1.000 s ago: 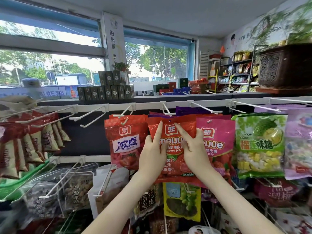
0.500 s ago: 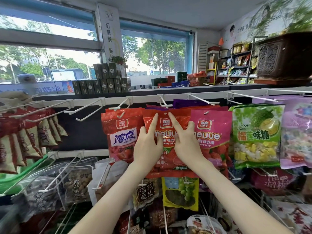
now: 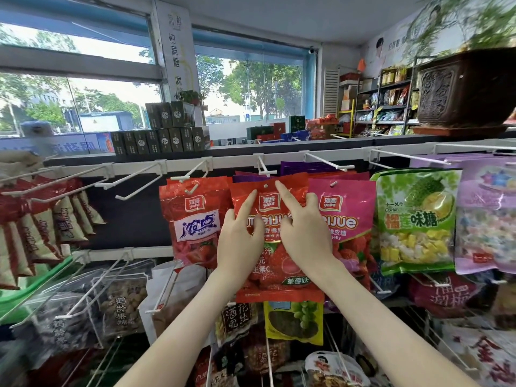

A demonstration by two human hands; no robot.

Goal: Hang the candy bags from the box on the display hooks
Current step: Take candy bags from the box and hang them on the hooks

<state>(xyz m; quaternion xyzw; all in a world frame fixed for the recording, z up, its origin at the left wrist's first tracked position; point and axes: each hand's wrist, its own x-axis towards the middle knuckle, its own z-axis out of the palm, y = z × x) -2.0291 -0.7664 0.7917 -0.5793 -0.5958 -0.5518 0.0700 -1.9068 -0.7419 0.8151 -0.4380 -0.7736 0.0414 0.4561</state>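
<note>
Item: red candy bag, held upright before the top rail. Its punch hole sits just below the tip of a white display hook, apparently not yet threaded, and the bag is raised to line the two up. Left hand and right hand, side by side, grip its face, index fingers stretched toward the hole, likely steadying the header; thumbs hidden. Neighbours, both hung: darker red bag left, pink bag right.

Single head-worn wide-angle view, forward, near the display hooks
</note>
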